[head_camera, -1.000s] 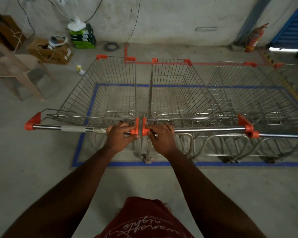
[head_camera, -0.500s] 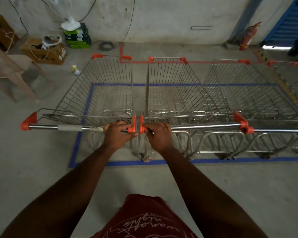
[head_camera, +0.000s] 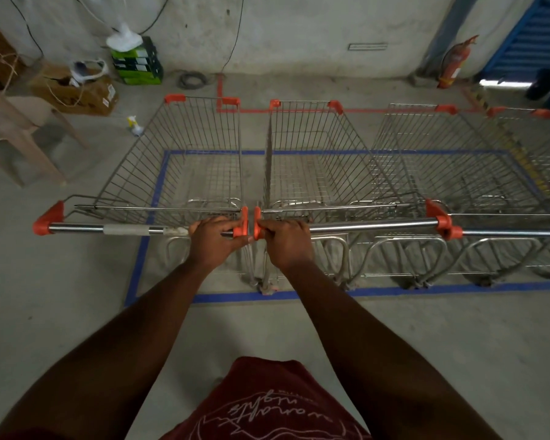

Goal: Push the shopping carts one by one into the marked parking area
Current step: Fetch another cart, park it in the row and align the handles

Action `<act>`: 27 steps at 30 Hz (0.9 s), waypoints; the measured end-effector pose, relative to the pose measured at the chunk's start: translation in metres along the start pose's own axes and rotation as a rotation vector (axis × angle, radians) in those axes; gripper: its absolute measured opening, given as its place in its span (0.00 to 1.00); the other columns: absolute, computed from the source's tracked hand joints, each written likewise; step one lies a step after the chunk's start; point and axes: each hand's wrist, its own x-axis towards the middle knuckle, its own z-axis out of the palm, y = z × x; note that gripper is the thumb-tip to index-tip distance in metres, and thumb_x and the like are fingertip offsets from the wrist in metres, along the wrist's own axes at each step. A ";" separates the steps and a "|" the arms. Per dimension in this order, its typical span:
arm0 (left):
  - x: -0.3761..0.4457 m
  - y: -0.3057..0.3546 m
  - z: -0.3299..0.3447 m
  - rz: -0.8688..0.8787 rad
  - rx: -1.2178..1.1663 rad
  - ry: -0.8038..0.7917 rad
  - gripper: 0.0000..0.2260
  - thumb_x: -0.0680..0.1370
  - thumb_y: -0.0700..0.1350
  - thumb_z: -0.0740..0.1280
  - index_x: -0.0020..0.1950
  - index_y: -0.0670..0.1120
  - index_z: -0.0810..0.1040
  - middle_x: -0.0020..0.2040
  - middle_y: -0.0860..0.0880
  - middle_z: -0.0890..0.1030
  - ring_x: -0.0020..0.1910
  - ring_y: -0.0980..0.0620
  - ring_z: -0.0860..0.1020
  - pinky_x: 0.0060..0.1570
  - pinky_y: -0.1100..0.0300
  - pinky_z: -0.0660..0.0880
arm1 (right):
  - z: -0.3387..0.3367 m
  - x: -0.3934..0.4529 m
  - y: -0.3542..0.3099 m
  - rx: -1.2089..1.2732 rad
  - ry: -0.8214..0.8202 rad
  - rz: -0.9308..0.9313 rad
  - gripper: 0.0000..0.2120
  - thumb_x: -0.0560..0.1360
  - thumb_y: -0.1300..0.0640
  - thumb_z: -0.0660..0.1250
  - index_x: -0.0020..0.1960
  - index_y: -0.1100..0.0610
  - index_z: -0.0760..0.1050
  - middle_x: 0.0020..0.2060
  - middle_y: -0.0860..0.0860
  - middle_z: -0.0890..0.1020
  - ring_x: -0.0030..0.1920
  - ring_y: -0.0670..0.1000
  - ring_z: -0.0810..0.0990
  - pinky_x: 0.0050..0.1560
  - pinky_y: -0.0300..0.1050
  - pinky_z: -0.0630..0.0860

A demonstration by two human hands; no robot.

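Two wire carts (head_camera: 185, 173), chrome handlebars (head_camera: 362, 224), left hand (head_camera: 215, 241), right hand (head_camera: 286, 242) gripping.

Shopping carts (head_camera: 191, 173): silver wire mesh in a fine grid, with orange plastic corner caps. Handle bars (head_camera: 369, 224): polished chrome with orange end pieces; the bar at 9 o'clock bears a white taped band (head_camera: 126, 230). Floor (head_camera: 61, 312): mottled grey concrete. Parking outline (head_camera: 245, 297): blue tape; a red tape line (head_camera: 299, 110) runs at 12 o'clock. Shirt (head_camera: 267, 404): maroon with a white line print. Fire extinguisher (head_camera: 454, 63): red, at 1 o'clock. Boxes (head_camera: 137, 60): green and black, at 11 o'clock.
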 end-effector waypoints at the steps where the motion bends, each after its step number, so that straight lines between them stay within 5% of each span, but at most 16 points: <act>1: -0.001 -0.001 0.000 0.000 0.000 0.001 0.28 0.65 0.74 0.67 0.56 0.60 0.85 0.46 0.56 0.83 0.53 0.52 0.79 0.59 0.52 0.63 | 0.001 0.000 -0.001 -0.007 0.006 -0.004 0.12 0.81 0.51 0.68 0.62 0.43 0.83 0.52 0.46 0.88 0.56 0.51 0.82 0.70 0.52 0.65; 5: 0.000 0.000 -0.003 -0.007 -0.014 -0.015 0.27 0.65 0.74 0.69 0.57 0.61 0.85 0.45 0.58 0.83 0.51 0.53 0.81 0.61 0.44 0.69 | 0.006 -0.003 0.001 0.008 0.027 -0.009 0.11 0.80 0.51 0.68 0.60 0.43 0.84 0.50 0.46 0.88 0.55 0.52 0.82 0.69 0.53 0.66; 12: -0.005 0.012 -0.019 0.057 -0.003 -0.067 0.26 0.71 0.70 0.67 0.63 0.57 0.83 0.56 0.56 0.83 0.56 0.55 0.80 0.64 0.49 0.69 | -0.015 -0.005 0.010 0.104 -0.071 -0.090 0.16 0.80 0.43 0.67 0.67 0.43 0.80 0.56 0.44 0.86 0.59 0.50 0.83 0.70 0.52 0.66; 16: 0.003 0.024 -0.027 0.094 -0.015 -0.059 0.22 0.76 0.63 0.66 0.66 0.55 0.81 0.61 0.53 0.81 0.61 0.52 0.79 0.64 0.42 0.73 | -0.039 -0.003 0.020 0.201 -0.027 -0.129 0.19 0.80 0.52 0.71 0.69 0.54 0.79 0.60 0.54 0.85 0.57 0.54 0.84 0.61 0.47 0.75; 21: 0.017 0.052 -0.043 0.210 -0.041 -0.074 0.16 0.77 0.49 0.71 0.64 0.47 0.82 0.58 0.49 0.83 0.56 0.50 0.81 0.59 0.50 0.78 | -0.068 0.010 0.037 0.173 -0.072 -0.086 0.21 0.79 0.51 0.71 0.71 0.52 0.77 0.66 0.51 0.82 0.67 0.55 0.79 0.68 0.57 0.76; 27: 0.010 0.103 -0.011 0.366 -0.041 -0.292 0.17 0.79 0.50 0.72 0.67 0.48 0.80 0.59 0.52 0.81 0.55 0.58 0.76 0.60 0.55 0.75 | -0.118 -0.006 0.104 0.114 0.025 0.087 0.20 0.78 0.52 0.73 0.70 0.50 0.78 0.65 0.53 0.83 0.65 0.55 0.81 0.66 0.54 0.77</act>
